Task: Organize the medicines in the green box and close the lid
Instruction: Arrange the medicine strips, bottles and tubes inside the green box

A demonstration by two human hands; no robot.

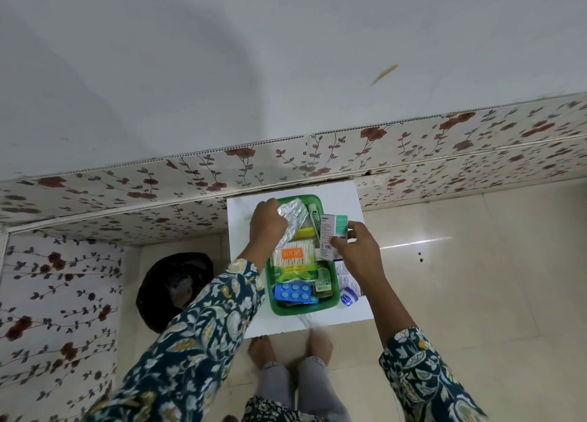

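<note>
The green box stands open on a small white table. Inside lie a pack of cotton swabs, a blue blister strip, a green tube and a small dark bottle. My left hand is over the box's far left corner, gripping a silver foil strip. My right hand holds a white and teal medicine carton upright over the box's right rim. No lid is visible.
A printed leaflet and a small blue and white jar lie on the table right of the box. A black bin stands on the floor to the left. Floral wall panels run behind; my feet are below the table.
</note>
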